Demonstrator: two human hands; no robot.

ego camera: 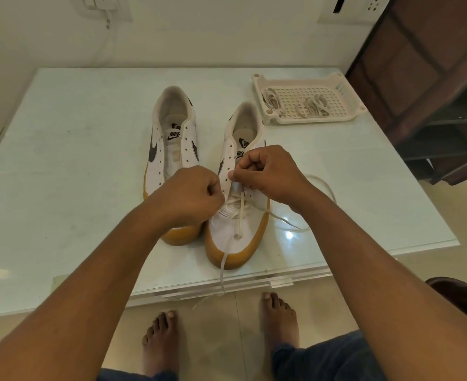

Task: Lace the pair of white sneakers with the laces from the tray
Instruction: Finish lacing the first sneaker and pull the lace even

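Left grip (194,196) and right grip (265,174) pinch lace (239,215), apparently | sneaker (221,229) toe near table (62,160) edge

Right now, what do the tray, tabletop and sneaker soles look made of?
Tray: cream moulded plastic, matte, with a grid floor and slotted wall.
Tabletop: glass, glossy, with light glints and a see-through edge.
Soles: probably gum rubber; tan with a slight sheen.

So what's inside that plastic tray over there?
Two pale lace bundles lie on the grid floor of the tray: a left bundle and a right bundle. Its near wall hides a strip of floor.
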